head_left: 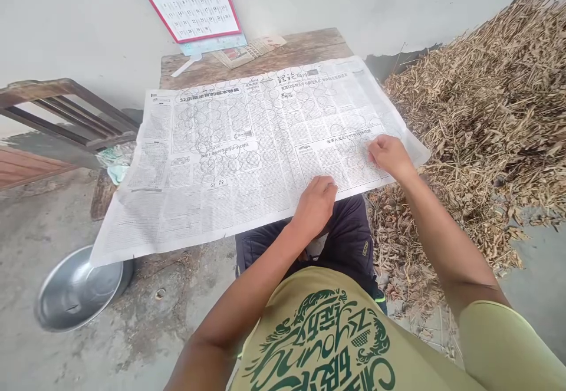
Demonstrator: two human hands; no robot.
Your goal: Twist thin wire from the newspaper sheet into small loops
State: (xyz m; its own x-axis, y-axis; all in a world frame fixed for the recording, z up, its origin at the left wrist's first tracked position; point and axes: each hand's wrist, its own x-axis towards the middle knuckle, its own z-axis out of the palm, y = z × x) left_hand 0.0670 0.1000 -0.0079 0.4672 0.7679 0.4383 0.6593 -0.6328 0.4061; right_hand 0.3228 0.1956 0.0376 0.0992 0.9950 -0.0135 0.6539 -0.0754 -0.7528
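Note:
A large newspaper (274,143) lies spread over the wooden table (309,46) and hangs past its near edge toward my lap. From my view its print is upside down, and many hand-drawn rings cover the upper and middle parts. My left hand (315,205) is closed at the paper's near edge, fingers curled against the sheet. Further right, my right hand (391,156) rests on the paper near its right side with bent, closed fingers. Whatever lies between those fingertips is hidden. Fainter reddish rings show just left of them.
A desk calendar (190,5) stands at the table's back left, beside a folded printed paper (247,52). On the left are a wooden chair (66,87) and a metal basin (79,296) on the floor. Dry stalks (477,102) are heaped on the right against the wall.

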